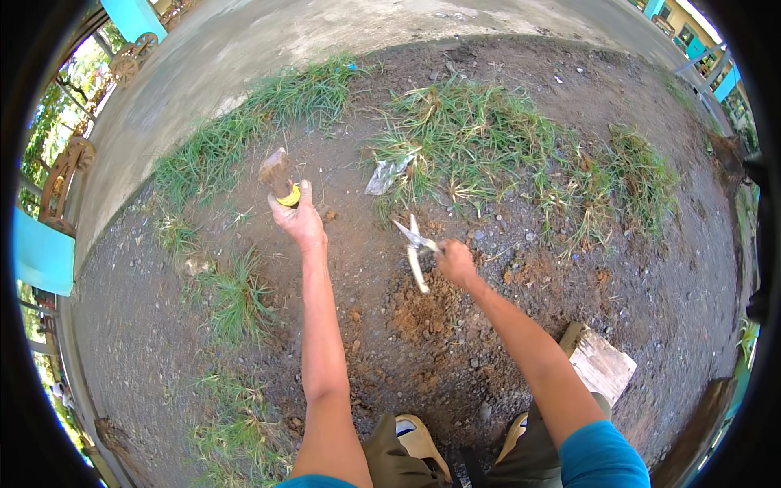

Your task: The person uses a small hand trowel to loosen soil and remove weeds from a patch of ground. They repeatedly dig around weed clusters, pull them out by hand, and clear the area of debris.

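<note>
My left hand is closed round the yellow-banded handle of a short tool with a broad, soil-covered head, whose exact kind I cannot tell. The tool points away from me, above bare soil. In my right hand is one handle of a pair of metal shears or scissors. Their blades are spread apart, and the other handle hangs loose towards me. Below the shears is a patch of loose brown soil. A crumpled clear plastic wrapper lies beyond them at the edge of the grass.
Clumps of grass grow ahead and to the left, with another clump beside my left forearm. A wooden block lies by my right knee. A concrete pavement borders the soil. My sandalled feet are close to the loose soil.
</note>
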### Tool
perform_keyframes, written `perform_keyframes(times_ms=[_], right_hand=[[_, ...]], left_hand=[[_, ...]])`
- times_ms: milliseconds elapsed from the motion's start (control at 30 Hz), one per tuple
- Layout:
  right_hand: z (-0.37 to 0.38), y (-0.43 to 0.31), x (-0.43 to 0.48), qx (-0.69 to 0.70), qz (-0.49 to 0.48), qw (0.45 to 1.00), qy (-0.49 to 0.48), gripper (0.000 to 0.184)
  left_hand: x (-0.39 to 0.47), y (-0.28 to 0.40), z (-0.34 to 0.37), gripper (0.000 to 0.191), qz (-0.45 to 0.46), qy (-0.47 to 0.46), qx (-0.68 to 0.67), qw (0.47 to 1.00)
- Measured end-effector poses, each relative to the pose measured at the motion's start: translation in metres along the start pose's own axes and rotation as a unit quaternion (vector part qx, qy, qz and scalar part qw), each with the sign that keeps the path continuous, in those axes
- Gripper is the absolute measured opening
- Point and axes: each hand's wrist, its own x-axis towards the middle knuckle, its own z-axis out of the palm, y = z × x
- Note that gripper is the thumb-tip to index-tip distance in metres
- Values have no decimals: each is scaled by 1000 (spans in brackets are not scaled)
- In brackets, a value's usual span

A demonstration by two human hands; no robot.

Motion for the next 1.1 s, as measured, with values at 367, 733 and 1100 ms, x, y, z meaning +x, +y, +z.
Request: perform_keyframes(times_ms=[367,733,1100], right_hand=[[-155,-43,28,692,28,611,-384,69],[-292,192,-119,772,129,615,-97,24],[-333,323,-262,571,253,741,247,37]], left_hand=[[-98,34,118,37,287,-374,141,871],[-361,25,263,57,298,-602,63,738],[-605,52,222,66,87,-843,190,496]])
